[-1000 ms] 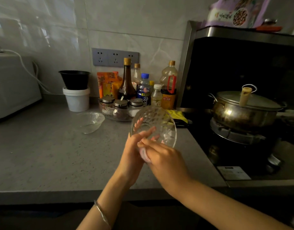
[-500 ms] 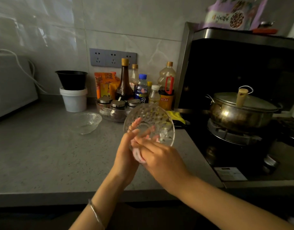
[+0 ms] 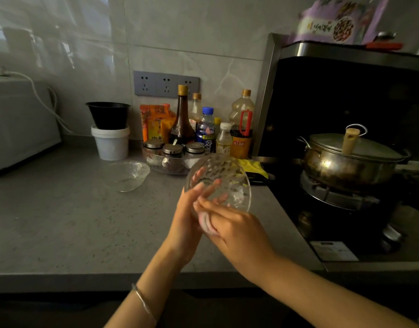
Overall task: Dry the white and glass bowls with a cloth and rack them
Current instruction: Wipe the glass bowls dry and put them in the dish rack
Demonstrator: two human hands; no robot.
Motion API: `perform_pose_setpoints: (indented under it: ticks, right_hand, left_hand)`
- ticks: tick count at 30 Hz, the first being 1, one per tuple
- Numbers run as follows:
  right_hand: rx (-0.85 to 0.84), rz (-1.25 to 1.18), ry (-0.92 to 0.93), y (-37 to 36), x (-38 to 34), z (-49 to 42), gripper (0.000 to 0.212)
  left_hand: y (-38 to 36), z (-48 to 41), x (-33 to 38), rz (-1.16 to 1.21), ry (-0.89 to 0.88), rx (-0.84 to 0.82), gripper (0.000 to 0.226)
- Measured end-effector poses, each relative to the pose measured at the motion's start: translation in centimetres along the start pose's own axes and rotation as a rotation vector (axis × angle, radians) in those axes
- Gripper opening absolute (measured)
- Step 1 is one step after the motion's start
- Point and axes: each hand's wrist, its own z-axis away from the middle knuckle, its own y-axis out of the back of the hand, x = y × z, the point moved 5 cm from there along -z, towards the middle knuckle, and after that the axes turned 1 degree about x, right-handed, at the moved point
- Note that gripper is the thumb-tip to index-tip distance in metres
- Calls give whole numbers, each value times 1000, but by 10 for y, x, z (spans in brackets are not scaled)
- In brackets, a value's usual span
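A patterned glass bowl (image 3: 224, 178) is held tilted on edge above the grey counter (image 3: 61, 223). My left hand (image 3: 188, 214) holds it, fingers showing through the glass. My right hand (image 3: 237, 230) grips a small white cloth (image 3: 205, 222) and presses it against the bowl's lower rim. A second, smaller glass bowl (image 3: 127, 175) sits upright on the counter to the left. No white bowl or rack is in sight.
A dish of spice jars (image 3: 170, 157), several bottles (image 3: 182, 117) and a white tub under a black bowl (image 3: 110, 129) line the back wall. A lidded steel pot (image 3: 350, 159) sits on the gas hob at right. A yellow cloth (image 3: 254, 166) lies by the hob.
The held bowl and both hands have shifted slightly left and a little away from me. The right hand keeps rubbing the cloth along the bowl's lower edge.
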Motion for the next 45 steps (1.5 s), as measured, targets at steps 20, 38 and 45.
perform_pose_setpoints:
  ticks: [20, 38, 45]
  right_hand:
    - [-354, -228, -112, -8, 0, 10, 77]
    - [-679, 569, 252, 10, 40, 22, 82]
    - [-645, 775, 207, 16, 42, 3, 99]
  left_hand:
    - [13, 4, -6, -3, 83, 17, 54]
    - [22, 8, -5, -65, 223, -2, 63]
    - [12, 9, -4, -46, 333, -65, 54]
